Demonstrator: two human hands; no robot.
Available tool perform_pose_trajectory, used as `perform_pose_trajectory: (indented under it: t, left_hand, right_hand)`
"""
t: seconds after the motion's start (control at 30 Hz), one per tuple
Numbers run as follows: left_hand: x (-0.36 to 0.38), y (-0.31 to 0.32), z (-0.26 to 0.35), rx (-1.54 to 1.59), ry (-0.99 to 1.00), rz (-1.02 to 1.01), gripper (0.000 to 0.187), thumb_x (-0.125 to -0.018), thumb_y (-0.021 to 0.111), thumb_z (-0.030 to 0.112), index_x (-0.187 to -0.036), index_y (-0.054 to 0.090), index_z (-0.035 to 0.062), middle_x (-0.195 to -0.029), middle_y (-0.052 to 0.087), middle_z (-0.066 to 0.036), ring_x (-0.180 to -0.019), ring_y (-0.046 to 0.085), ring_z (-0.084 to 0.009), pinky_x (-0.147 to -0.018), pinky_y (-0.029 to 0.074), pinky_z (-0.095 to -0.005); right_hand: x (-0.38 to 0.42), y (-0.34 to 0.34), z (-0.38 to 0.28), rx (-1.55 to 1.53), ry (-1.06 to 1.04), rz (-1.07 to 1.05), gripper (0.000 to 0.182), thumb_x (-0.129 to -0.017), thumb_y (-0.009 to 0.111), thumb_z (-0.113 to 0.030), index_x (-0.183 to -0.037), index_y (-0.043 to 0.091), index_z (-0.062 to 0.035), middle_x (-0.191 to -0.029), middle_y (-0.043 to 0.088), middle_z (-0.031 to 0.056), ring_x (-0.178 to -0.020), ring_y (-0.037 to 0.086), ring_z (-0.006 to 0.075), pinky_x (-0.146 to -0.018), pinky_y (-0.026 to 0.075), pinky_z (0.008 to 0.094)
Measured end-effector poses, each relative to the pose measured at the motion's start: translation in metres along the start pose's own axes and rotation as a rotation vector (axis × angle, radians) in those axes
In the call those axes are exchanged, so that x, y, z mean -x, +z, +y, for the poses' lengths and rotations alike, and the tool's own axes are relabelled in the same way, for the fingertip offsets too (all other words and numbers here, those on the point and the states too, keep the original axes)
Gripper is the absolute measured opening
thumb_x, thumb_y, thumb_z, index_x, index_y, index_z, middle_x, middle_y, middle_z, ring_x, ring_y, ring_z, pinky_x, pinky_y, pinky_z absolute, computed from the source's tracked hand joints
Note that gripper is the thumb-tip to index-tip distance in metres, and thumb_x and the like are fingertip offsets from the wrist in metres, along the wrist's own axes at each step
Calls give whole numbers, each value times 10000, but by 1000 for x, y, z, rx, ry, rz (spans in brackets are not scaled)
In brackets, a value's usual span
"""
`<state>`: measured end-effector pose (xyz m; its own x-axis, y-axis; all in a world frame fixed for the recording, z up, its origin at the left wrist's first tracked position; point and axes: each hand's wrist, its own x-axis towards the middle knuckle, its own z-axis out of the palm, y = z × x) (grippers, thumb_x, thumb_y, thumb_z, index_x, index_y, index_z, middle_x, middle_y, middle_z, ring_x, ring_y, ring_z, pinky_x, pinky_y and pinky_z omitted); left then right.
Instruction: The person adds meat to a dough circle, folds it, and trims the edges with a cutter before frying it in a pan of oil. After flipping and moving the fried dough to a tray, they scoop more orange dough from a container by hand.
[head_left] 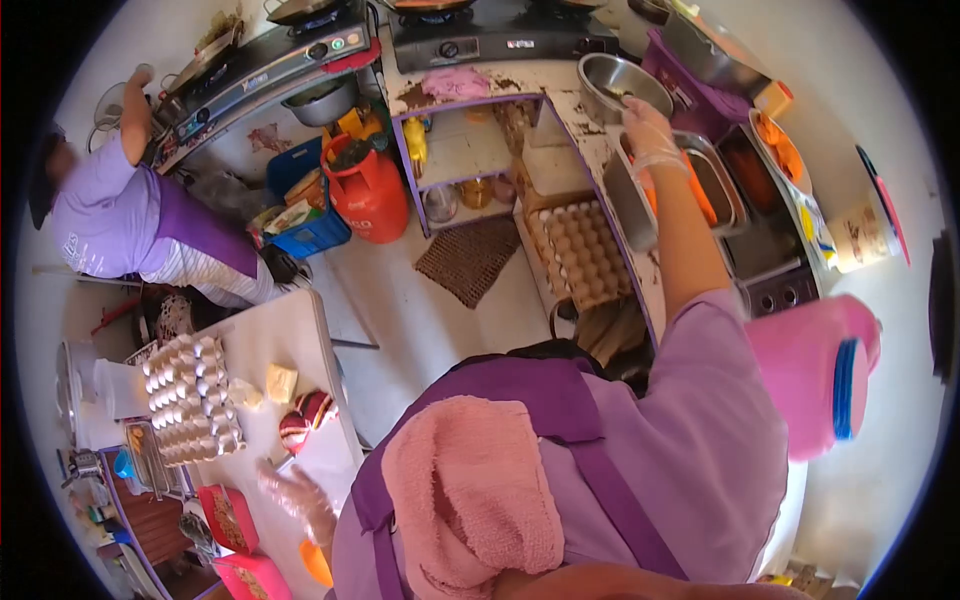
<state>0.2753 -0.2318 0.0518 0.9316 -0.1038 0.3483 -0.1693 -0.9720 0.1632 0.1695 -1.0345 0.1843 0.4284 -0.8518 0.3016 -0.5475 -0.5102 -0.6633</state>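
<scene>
My right hand [648, 132], in a clear plastic glove, reaches to the near rim of a round steel bowl [625, 85]; its fingers are partly hidden, so its grip is unclear. Just below it are steel trays [712, 180] with orange contents. On the left, my left hand [295, 492], also gloved, hovers over the white table [270, 345] with its fingers spread and nothing in them. Near that hand lie red-and-white round items [305, 420], a pale yellow block [281, 383] and an egg tray [190, 400].
A co-worker [150, 220] stands at the stove [270, 85] on the left. A red gas cylinder [368, 195] and blue crate [310, 225] are on the floor. Another egg tray [582, 250] sits by the counter. A pink jug [810, 370] stands at the right, pink containers [228, 518] lower left.
</scene>
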Motion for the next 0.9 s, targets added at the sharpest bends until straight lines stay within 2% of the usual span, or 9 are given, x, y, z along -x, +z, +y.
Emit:
perform_pose_trajectory:
  t: [0.1,0.13,0.27,0.33,0.4,0.47,0.53,0.6,0.9]
  left_hand:
    - [-52,25,97,294,259,60,678,-903,524,361,-1391,270,-34,-1377,364,-267,-1266,364,-428,-1081,239,-479]
    - [-66,10,139,406,26,-172,685,-841,575,224,-1400,261,-17,-1391,359,-259,-1288,350,-416,-1086,235,-466]
    - [-125,77,168,338,366,-124,772,-770,576,86,-1426,180,-6,-1395,367,-240,-1294,354,-399,-1087,236,-455]
    - [-166,114,183,426,446,-146,799,-757,580,69,-1431,158,0,-1402,365,-230,-1303,342,-399,-1093,224,-454]
    - [-217,137,220,566,472,-191,766,-747,599,64,-1407,221,-21,-1392,368,-240,-1292,343,-407,-1085,236,-456]
    - [-271,169,258,541,520,-205,747,-737,614,56,-1388,258,-34,-1375,378,-250,-1269,360,-418,-1072,262,-463]
    - [-327,203,308,551,546,-275,748,-734,622,57,-1384,265,-37,-1368,381,-252,-1255,366,-427,-1060,279,-465]
    - [-380,221,364,593,653,-341,747,-718,640,59,-1370,288,-36,-1349,395,-250,-1230,384,-429,-1040,311,-462]
    - [-497,247,566,592,1137,-492,756,-648,715,162,-1325,389,84,-1296,429,-204,-1217,394,-387,-1034,308,-451]
  right_hand:
    - [-54,-22,-10,229,-52,3,419,-852,480,-271,-1250,547,-157,-1223,548,228,-1147,520,362,-964,414,416]
    - [-71,-21,-9,431,53,-43,436,-857,480,-291,-1268,525,-153,-1249,541,195,-1160,514,356,-969,410,426]
    - [-138,6,44,821,263,-303,459,-876,463,-333,-1293,485,-142,-1297,525,126,-1177,510,342,-974,403,448]
    - [-208,44,168,814,404,-416,472,-912,408,-395,-1305,469,-140,-1310,508,148,-1165,518,343,-976,398,443]
    - [-193,26,140,888,429,-523,527,-934,335,-485,-1332,437,-155,-1327,489,159,-1141,529,343,-977,390,447]
    - [-222,35,202,575,660,-607,566,-892,504,-268,-1414,305,-176,-1198,548,251,-1109,541,353,-916,438,426]
    - [-185,16,123,870,391,-595,662,-834,579,-162,-1426,281,-162,-1148,568,254,-1052,572,347,-874,443,422]
    - [-186,6,124,722,338,-550,795,-745,653,-85,-1434,262,-151,-1102,581,267,-1026,588,344,-851,450,404]
    - [-173,-68,-2,757,580,-216,668,-764,608,-110,-1370,339,-23,-1146,572,265,-1110,556,355,-915,423,383]
